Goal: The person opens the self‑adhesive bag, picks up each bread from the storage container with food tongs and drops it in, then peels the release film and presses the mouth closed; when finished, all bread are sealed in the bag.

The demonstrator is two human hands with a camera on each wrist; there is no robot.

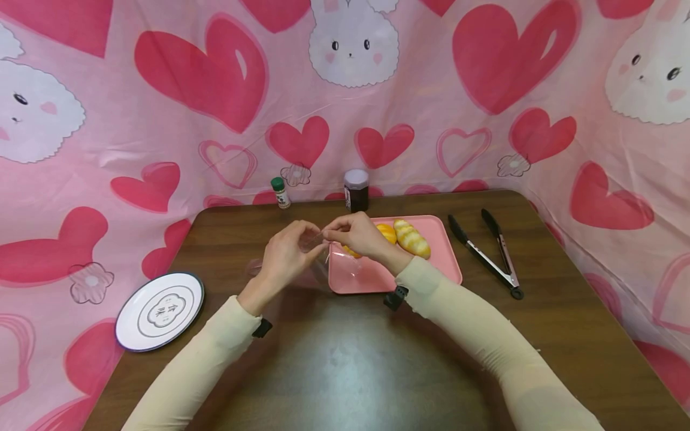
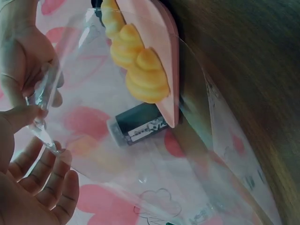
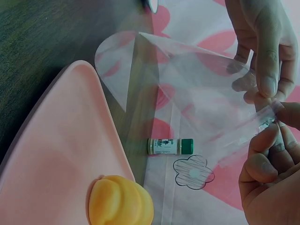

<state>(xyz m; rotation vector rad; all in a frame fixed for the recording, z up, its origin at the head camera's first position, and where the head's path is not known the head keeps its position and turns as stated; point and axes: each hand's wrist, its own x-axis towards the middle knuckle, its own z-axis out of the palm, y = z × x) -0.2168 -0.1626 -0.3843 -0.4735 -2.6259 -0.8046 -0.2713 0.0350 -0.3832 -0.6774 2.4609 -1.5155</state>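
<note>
A clear plastic bag [image 3: 201, 93] hangs between my two hands above the table. My left hand [image 1: 286, 257] pinches one part of its edge with thumb and fingers. Close beside it, my right hand [image 1: 361, 234] pinches the same edge, and the fingertips of both hands nearly meet. In the left wrist view, the bag's film spreads out below the hands, and things show through it. Just behind and below my right hand lies a pink tray [image 1: 444, 260], carrying a golden roll [image 3: 119, 201] and a striped yellow bread [image 1: 412, 239]. My right forearm partly hides the tray.
A dark-filled jar [image 1: 356, 191] with a pale lid and a green-capped spice bottle [image 1: 281, 194] stand at the table's back edge. Black-tipped tongs [image 1: 490, 263] lie spread at the right. A white plate [image 1: 183, 299] lies at the left edge. Patterned pink cloth hangs behind.
</note>
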